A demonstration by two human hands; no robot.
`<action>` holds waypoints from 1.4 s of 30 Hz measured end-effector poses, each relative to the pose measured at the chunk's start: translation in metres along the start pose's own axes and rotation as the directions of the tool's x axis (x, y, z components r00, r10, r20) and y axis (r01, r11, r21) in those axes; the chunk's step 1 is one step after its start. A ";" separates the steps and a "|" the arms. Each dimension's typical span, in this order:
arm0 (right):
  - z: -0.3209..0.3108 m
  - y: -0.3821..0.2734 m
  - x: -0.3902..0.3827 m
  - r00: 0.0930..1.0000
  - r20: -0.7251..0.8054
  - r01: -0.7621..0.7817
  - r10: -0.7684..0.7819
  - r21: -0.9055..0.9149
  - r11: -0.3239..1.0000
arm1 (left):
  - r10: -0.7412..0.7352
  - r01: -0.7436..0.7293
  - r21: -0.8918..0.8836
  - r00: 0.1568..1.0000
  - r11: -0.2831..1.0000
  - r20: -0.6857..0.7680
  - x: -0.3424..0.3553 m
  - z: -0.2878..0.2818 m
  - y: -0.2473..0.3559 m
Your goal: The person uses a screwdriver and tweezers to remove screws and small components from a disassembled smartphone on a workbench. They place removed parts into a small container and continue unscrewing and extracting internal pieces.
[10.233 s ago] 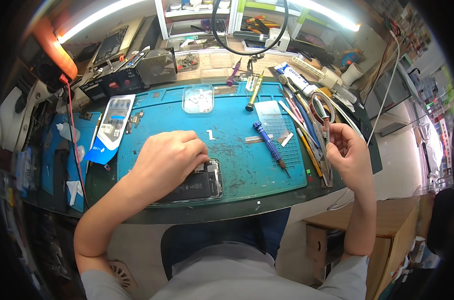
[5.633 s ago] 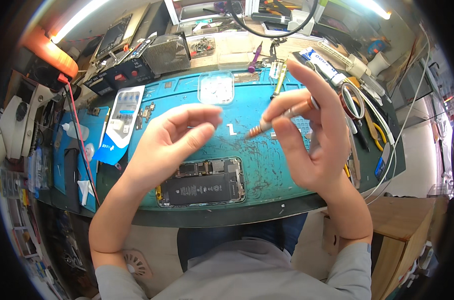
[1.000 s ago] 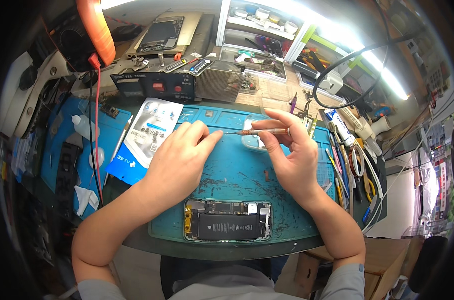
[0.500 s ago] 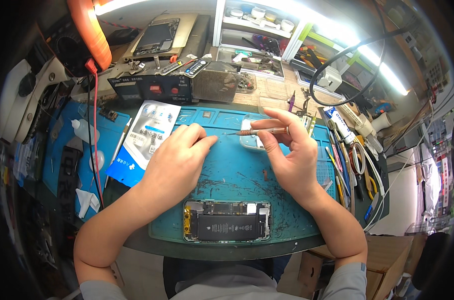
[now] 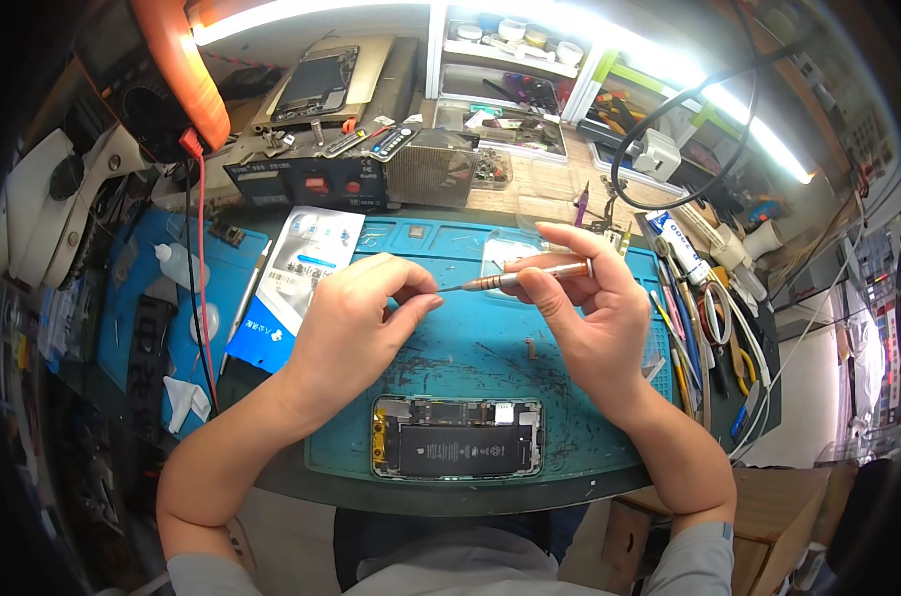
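My right hand (image 5: 598,303) grips a copper-and-silver screwdriver (image 5: 510,277) between thumb and fingers, its thin shaft pointing left. My left hand (image 5: 359,323) has its fingertips closed at the shaft's tip; whatever they hold is too small to make out. Below both hands, an opened phone (image 5: 455,437) lies with its black battery and circuit board exposed on the blue mat (image 5: 470,358). A transparent lidded box (image 5: 492,248) sits just behind the screwdriver.
A silver-and-blue packet (image 5: 297,278) and a dropper bottle (image 5: 182,266) lie left. A black device (image 5: 301,181) stands behind, below an orange-cased meter (image 5: 202,99). Tweezers and tools (image 5: 709,348) crowd the right, beside white cables (image 5: 768,397); a black cable loop (image 5: 624,169) hangs above.
Ten seconds ago my left hand was at the phone and my right at the tools; both have moved above the phone. In the last second my left fingers curled and shifted slightly down.
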State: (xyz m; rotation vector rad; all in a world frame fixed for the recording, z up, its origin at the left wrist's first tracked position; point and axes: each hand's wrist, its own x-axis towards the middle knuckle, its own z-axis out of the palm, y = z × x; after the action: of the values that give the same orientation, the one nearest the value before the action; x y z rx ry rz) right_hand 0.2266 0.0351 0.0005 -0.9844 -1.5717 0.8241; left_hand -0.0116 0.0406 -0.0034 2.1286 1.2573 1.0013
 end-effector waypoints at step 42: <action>-0.053 -0.030 -0.008 0.973 -0.180 0.142 -0.144 -0.024 0.990 | 0.243 -0.355 0.348 0.913 0.867 0.327 -0.077 0.001 0.093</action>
State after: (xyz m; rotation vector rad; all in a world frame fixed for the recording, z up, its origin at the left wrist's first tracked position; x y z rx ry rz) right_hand 0.2735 0.0164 0.0349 -0.9161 -1.4724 0.6096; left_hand 0.0152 -0.0708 0.0343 2.7402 1.0797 0.5575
